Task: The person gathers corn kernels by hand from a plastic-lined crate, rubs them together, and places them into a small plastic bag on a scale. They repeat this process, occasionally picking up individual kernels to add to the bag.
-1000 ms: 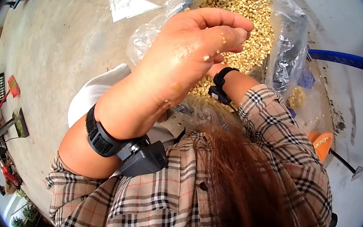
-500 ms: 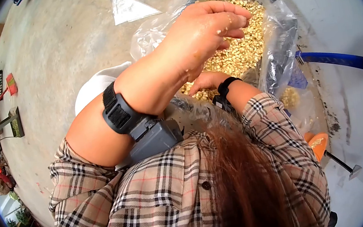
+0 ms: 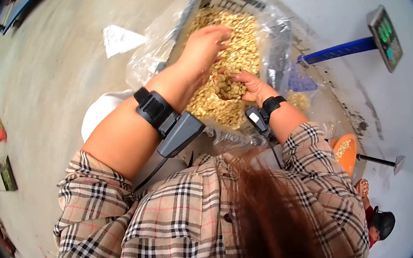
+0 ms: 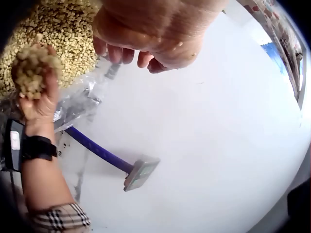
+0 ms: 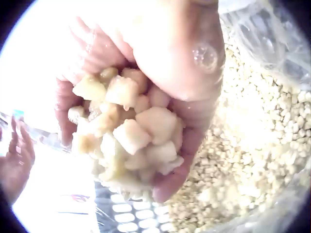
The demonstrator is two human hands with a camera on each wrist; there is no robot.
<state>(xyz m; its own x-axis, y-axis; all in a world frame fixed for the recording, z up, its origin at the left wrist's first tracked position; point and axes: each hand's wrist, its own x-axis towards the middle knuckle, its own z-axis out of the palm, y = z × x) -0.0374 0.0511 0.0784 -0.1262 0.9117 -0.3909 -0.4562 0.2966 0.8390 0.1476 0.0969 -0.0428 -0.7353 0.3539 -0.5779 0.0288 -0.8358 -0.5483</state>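
Observation:
My right hand [image 3: 251, 85] holds a heaped handful of pale diced pieces [image 5: 138, 128] in its curled fingers, just above a big mass of the same pieces [image 3: 236, 37]. Wet-looking cubes fill the cupped palm in the right wrist view. The mass lies in a grey crate [image 3: 181, 26] lined with clear plastic. My left hand [image 3: 202, 49] hovers over the far side of that mass, its fingers loose and holding nothing. A few small bits stick to its wrist in the left wrist view.
Beside the crate stands a scale with a blue post [image 3: 339, 51] and a lit display [image 3: 386, 37]. An orange scoop [image 3: 346, 155] with some pieces is at the right. Clear sheeting [image 3: 121, 40] lies on the floor. Another person in a black cap [image 3: 384, 221] shows lower right.
My right hand has come up from the pieces with a handful. The left hand has moved left and lower in the head view, off the right hand. The head view has shifted, showing the scale display.

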